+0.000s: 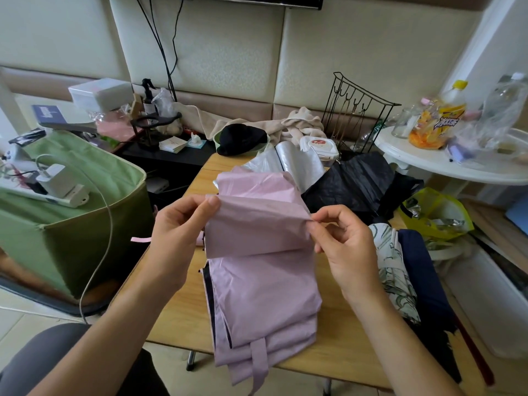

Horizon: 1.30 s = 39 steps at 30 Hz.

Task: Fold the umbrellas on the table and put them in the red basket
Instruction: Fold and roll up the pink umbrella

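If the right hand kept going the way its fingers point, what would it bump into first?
The right hand points left, pinching the pink umbrella. Going on, it would probably meet the left hand first.

Pink umbrella (257, 281): handle hidden under canopy, strap end cut by bottom edge. Navy umbrella (423, 281): partly under patterned one (391, 270). Bottle (440, 115) label blurred

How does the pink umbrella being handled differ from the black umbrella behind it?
The pale pink fabric umbrella lies nearest on the wooden table, its panels flattened into pleats, with both hands pinching its top fold: left hand, right hand. The crinkled black fabric umbrella lies farther back, loose, rumpled and untouched. Neither is rolled up yet.
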Available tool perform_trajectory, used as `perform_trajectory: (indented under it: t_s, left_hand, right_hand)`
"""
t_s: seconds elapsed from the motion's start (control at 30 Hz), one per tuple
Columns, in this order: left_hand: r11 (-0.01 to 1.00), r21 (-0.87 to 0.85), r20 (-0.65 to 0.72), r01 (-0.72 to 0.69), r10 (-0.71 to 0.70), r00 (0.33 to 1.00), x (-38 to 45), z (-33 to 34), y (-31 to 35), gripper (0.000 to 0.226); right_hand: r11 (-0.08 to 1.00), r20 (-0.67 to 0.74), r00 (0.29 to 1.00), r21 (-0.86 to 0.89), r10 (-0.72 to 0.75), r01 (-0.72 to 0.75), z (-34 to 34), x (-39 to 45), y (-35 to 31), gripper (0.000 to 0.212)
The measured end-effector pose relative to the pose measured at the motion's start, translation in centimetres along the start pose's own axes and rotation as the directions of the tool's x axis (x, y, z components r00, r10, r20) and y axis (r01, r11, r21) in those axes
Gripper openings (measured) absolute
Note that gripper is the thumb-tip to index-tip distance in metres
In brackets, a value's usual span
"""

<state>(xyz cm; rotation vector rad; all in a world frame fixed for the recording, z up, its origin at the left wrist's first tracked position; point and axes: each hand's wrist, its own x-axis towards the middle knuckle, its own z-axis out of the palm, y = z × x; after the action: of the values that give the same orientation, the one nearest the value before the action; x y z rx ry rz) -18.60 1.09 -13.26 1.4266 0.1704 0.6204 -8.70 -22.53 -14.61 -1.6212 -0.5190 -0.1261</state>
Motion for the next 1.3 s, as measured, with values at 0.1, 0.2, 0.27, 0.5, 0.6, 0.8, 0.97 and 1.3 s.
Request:
perform_trajectory:
  t_s: [0.1,0.2,0.27,0.5,0.6,0.8,0.97,1.3]
  left_hand:
    - [1.000,0.021,-0.007,-0.004,0.004,1.000,-0.4,0.2,-0.4,0.027]
    - [0.998,0.042,-0.037,-0.045,0.047,0.998,-0.6,0.7,-0.4,0.029]
    - [0.995,0.059,-0.064,-0.081,0.085,0.994,-0.6,0.7,-0.3,0.029]
    - [0.985,0.062,-0.115,-0.164,0.170,0.979,-0.7,1.0,0.2,0.021]
    - [0.981,0.073,-0.101,-0.177,0.184,0.978,-0.7,0.9,0.3,0.022]
    - [0.953,0.179,-0.104,-0.246,0.267,0.958,-0.9,0.5,-0.5,0.027]
    - [0.865,0.361,-0.156,-0.349,0.425,0.892,-0.9,0.2,-0.7,0.034]
    - [0.624,0.420,0.354,-0.659,0.556,0.752,-1.8,0.2,0.6,0.049]
  right_hand:
    - [0.982,-0.045,0.993,-0.161,-0.108,0.100,0.3,0.3,0.0,0.023]
    - [0.969,-0.021,0.987,-0.199,-0.157,0.149,0.2,0.7,-0.1,0.027]
    - [0.979,0.031,0.990,-0.146,-0.136,0.139,0.0,0.7,-0.3,0.027]
    - [0.975,0.120,0.975,-0.095,-0.189,0.201,-1.1,1.1,-0.7,0.018]
    - [0.981,0.175,0.971,-0.086,-0.160,0.176,-1.1,1.3,-0.7,0.023]
    - [0.949,0.142,0.961,-0.178,-0.236,0.259,-1.2,1.7,-0.2,0.008]
    - [0.933,0.236,0.933,-0.173,-0.272,0.315,-1.4,1.6,-0.6,0.010]
    - [0.953,0.274,0.944,-0.186,-0.183,0.238,-3.1,0.9,-0.5,0.017]
